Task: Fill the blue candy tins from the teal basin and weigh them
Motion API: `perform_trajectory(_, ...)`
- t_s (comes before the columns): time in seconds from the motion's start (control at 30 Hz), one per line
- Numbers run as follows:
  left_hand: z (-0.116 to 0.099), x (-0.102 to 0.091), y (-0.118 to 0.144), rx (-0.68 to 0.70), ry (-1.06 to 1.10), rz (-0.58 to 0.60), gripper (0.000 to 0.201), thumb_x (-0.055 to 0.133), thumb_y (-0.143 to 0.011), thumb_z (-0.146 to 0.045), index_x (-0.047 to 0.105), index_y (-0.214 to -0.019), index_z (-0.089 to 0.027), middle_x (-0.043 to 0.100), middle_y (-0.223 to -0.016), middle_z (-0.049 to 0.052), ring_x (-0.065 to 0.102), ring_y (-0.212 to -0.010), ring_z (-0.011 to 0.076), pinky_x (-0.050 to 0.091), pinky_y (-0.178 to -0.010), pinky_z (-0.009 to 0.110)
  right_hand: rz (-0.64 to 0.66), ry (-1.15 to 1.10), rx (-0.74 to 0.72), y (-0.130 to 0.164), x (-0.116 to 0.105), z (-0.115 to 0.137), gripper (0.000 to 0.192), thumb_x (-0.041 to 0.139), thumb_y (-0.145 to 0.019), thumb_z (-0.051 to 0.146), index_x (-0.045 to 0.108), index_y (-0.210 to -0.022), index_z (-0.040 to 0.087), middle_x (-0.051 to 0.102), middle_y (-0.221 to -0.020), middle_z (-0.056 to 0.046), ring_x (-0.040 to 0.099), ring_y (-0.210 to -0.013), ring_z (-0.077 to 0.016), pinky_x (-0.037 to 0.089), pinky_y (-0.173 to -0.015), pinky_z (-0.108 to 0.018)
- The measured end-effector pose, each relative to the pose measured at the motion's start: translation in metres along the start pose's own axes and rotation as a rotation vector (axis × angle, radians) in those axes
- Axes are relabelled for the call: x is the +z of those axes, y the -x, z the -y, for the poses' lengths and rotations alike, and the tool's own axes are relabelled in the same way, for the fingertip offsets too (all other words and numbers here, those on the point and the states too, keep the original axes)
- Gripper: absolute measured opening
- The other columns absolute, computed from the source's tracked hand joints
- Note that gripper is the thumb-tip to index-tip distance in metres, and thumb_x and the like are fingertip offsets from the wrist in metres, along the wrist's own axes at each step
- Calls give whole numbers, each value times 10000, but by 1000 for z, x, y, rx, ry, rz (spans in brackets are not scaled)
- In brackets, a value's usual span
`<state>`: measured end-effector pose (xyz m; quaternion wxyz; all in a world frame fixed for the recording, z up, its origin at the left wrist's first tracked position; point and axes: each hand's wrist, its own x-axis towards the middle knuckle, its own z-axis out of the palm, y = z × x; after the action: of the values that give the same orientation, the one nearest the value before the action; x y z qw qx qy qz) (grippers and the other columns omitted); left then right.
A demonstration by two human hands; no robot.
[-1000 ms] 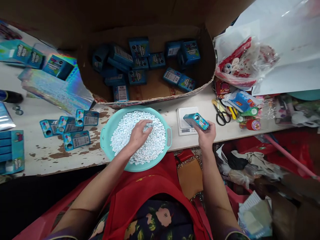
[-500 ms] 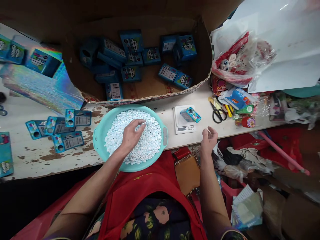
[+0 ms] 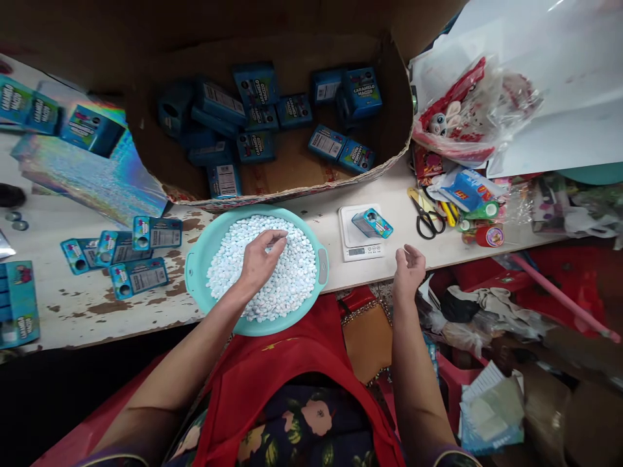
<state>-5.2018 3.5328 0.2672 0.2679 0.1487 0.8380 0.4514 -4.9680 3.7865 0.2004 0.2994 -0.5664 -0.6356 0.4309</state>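
Observation:
My left hand (image 3: pixel 261 259) hovers over the round turquoise basin (image 3: pixel 195 269), its thumb and forefinger drawn together at the tips. Whatever may be between them is too small to make out. Small white candies (image 3: pixel 287 285) fill the basin. My right hand (image 3: pixel 409 271) is at the table's front edge, fingers loosely curled and apart from the thumb, holding nothing. Beyond it, a small white digital scale (image 3: pixel 363 251) carries a blue candy box (image 3: pixel 377 223) lying on its side.
A large cardboard box (image 3: pixel 287 191) with several blue boxes (image 3: pixel 257 146) stands behind the basin. More blue boxes with round holes (image 3: pixel 140 277) lie at the left. Scissors (image 3: pixel 428 224) and a plastic bag (image 3: pixel 462 123) lie at the right.
The view has shifted slightly, so the table things sit a little further right. Both hands keep nearly the same places; the candy box stays on the scale.

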Motion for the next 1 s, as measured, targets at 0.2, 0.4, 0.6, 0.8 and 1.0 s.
perform_trajectory(0.2, 4, 1, 3, 10, -7, 2, 259, 527, -878, -365, 679, -1004, -198, 700, -1068, 52, 644, -1012, 212, 504, -933, 355, 257, -48, -96, -22, 43, 33, 660, 819, -565, 388, 555, -1138, 195, 622, -1176, -82, 604, -1070, -223, 494, -942, -407)
perform_trajectory(0.4, -8, -2, 19, 228, -34, -76, 532, 585, -866, -321, 427, -1367, -238, 560, -1335, 106, 615, -1078, 209, 509, -946, 393, 296, -93, -289, 9, 73, 98, 440, 806, -659, 346, 638, -1039, 200, 663, -929, -8, 640, -880, -197, 516, -884, -392)
perform_trajectory(0.6, -22, -59, 44, 490, -138, -31, 378, 615, -860, -304, 531, -1223, -238, 636, -1175, 97, 591, -1107, 242, 498, -954, 418, 1156, -71, -714, 92, 100, 177, 420, 758, -763, 255, 631, -1160, 310, 669, -1118, -37, 638, -1047, -223, 536, -918, -382)
perform_trajectory(0.8, 43, -128, 81, -82, -144, -759, 544, 747, -728, -412, 501, -1167, -206, 627, -1036, 57, 647, -892, 201, 554, -833, 365, 994, -112, -680, 69, 175, 214, 442, 704, -817, 389, 573, -1220, 264, 621, -1182, -48, 619, -1086, -207, 535, -954, -399)
perform_trajectory(1.0, 138, -134, 55, -362, -71, -1051, 585, 723, -700, -425, 432, -1151, -191, 599, -1017, 52, 641, -874, 181, 548, -837, 364, 956, 391, -744, -14, 322, 221, 367, 747, -739, 373, 654, -991, 123, 649, -1046, -100, 602, -1059, -252, 439, -1027, -473)
